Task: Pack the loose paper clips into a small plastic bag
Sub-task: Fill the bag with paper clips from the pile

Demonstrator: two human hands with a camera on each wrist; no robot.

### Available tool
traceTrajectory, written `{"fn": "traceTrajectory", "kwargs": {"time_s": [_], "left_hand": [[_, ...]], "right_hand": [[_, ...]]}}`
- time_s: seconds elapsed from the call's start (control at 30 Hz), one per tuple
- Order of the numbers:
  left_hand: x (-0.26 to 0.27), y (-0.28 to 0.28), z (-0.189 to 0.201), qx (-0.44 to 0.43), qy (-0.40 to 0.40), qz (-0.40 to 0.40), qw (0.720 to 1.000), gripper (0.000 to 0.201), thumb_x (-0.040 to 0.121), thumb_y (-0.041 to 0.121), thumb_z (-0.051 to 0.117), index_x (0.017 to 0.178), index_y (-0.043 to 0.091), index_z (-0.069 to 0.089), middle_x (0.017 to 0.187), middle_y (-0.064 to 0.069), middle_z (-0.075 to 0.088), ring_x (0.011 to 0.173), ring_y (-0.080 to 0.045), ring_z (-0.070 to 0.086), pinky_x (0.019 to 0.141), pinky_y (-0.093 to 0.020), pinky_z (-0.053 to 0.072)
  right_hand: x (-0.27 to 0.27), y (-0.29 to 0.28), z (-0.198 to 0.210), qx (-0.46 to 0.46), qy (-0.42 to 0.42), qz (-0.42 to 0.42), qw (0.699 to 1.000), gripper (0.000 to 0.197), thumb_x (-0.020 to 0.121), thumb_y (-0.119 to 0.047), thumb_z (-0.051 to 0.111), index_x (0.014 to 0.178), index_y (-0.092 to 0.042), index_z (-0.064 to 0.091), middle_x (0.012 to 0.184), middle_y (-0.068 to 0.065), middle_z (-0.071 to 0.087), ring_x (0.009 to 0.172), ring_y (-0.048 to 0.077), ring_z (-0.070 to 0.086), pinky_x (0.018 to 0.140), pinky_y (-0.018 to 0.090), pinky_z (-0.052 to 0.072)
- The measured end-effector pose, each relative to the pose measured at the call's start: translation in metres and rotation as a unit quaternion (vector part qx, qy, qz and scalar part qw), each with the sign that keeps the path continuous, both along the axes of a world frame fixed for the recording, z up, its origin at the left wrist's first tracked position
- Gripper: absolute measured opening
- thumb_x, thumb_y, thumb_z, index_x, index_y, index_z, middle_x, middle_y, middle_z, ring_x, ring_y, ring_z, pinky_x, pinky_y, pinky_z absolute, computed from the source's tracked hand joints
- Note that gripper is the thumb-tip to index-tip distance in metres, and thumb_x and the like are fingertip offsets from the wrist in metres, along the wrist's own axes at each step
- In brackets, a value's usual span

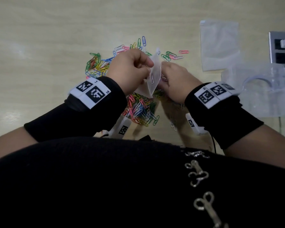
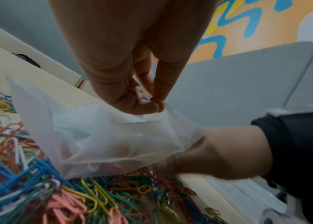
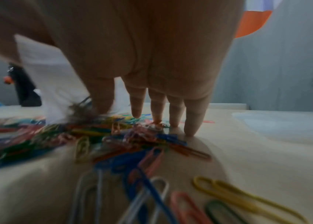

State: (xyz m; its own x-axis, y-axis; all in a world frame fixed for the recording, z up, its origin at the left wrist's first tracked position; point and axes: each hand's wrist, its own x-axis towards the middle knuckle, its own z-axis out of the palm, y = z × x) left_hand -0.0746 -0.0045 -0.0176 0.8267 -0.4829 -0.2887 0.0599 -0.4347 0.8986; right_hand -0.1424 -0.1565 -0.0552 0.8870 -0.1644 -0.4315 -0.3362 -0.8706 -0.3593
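Seen from the head camera, the small plastic bag (image 1: 152, 74) is held upright above the paper clips (image 1: 139, 109) heaped on the near middle of the table (image 1: 39, 46), its rim pinched by the left hand (image 1: 130, 69), so a slipped pinch could let the mouth close. From the left wrist, that thumb-and-finger pinch on the rim is confirmed, though limp film could fold shut. From the right wrist, the right hand (image 3: 142, 68) is lowered with fingers extended onto the pile, and tangled clips could spill beside the bag.

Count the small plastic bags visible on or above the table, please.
2: one small plastic bag pinched by the left hand; one flat bag lying far right. The clear plastic pile may hide more.
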Motion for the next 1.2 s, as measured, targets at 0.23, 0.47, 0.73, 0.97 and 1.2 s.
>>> {"fn": "traceTrajectory", "kwargs": {"time_s": [0.23, 0.47, 0.73, 0.97, 1.2], "left_hand": [[0.005, 0.001, -0.005, -0.002, 0.043, 0.049, 0.998, 0.023, 0.076, 0.005, 0.056, 0.082, 0.027, 0.059, 0.051, 0.010, 0.054, 0.060, -0.022, 0.064, 0.059, -0.032, 0.053], [0.003, 0.000, -0.003, -0.019, 0.114, 0.063, 0.991, 0.012, 0.081, -0.001, 0.066, 0.089, 0.008, 0.068, 0.071, -0.011, 0.066, 0.067, -0.027, 0.066, 0.077, -0.042, 0.061], [0.005, -0.004, -0.006, 0.002, 0.137, 0.049, 0.989, 0.017, 0.083, -0.001, 0.066, 0.072, 0.012, 0.067, 0.065, -0.008, 0.067, 0.056, -0.019, 0.064, 0.062, -0.029, 0.059], [0.002, -0.007, -0.003, -0.010, 0.140, 0.035, 0.990, 0.017, 0.084, -0.003, 0.063, 0.073, 0.009, 0.066, 0.056, -0.005, 0.065, 0.046, -0.013, 0.061, 0.057, -0.025, 0.058], [0.004, -0.001, -0.003, -0.005, 0.135, 0.049, 0.990, 0.021, 0.081, -0.004, 0.063, 0.068, 0.012, 0.068, 0.051, 0.000, 0.065, 0.050, -0.015, 0.062, 0.065, -0.032, 0.060]], "right_hand": [[-0.015, 0.010, 0.000, -0.084, -0.053, 0.020, 0.995, 0.037, 0.086, -0.026, 0.064, 0.120, -0.016, 0.053, 0.126, 0.011, 0.044, 0.115, 0.034, 0.042, 0.087, 0.041, 0.046], [-0.014, 0.001, 0.004, -0.061, -0.061, -0.056, 0.995, 0.018, 0.086, -0.012, 0.057, 0.097, -0.016, 0.071, 0.107, 0.011, 0.061, 0.100, 0.032, 0.058, 0.083, 0.031, 0.044], [-0.009, 0.000, 0.049, 0.310, -0.156, -0.319, 0.882, 0.017, 0.078, -0.002, 0.070, 0.070, -0.016, 0.068, 0.072, 0.000, 0.065, 0.066, 0.014, 0.064, 0.071, 0.028, 0.059], [0.000, 0.017, 0.043, 0.274, -0.102, -0.291, 0.911, 0.009, 0.074, -0.016, 0.068, 0.073, -0.024, 0.066, 0.076, 0.002, 0.069, 0.075, 0.022, 0.071, 0.079, 0.045, 0.059], [0.007, 0.020, 0.055, 0.257, -0.092, -0.255, 0.928, 0.024, 0.082, -0.008, 0.048, 0.082, -0.030, 0.059, 0.100, 0.009, 0.067, 0.088, 0.025, 0.070, 0.075, 0.047, 0.059]]}}
